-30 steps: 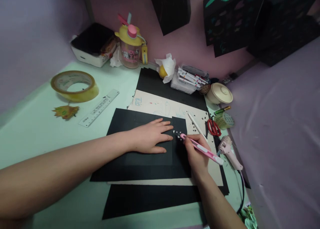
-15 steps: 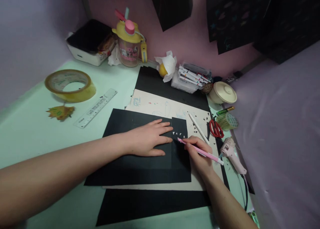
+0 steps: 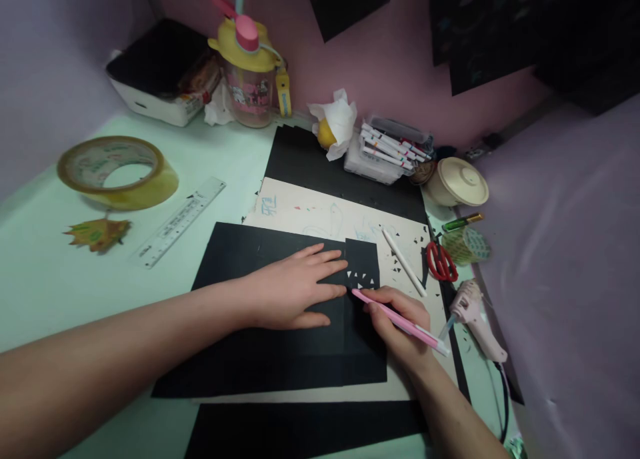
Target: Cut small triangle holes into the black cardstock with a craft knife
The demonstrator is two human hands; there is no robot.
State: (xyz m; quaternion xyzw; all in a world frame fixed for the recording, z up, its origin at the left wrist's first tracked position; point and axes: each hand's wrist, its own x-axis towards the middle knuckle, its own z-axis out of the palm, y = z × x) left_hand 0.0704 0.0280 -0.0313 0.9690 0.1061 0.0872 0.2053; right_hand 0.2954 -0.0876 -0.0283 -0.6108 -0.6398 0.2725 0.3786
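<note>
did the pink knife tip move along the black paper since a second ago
Yes. The pink knife in the right hand has slid toward the person, from among the triangle cutouts to just below them.

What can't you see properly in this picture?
- Head view: the tip of the pink craft knife is too small and dark against the black paper.
- The right hand covers the knife's middle.
- Ruler markings are too small.
- Bottle top is cut off by the edge.

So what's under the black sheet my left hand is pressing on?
Under the black sheet lies a cream board with faint scribbles, showing past its far and near edges. More black paper lies beneath that. The left hand and the sheet itself hide the board's middle.
</note>
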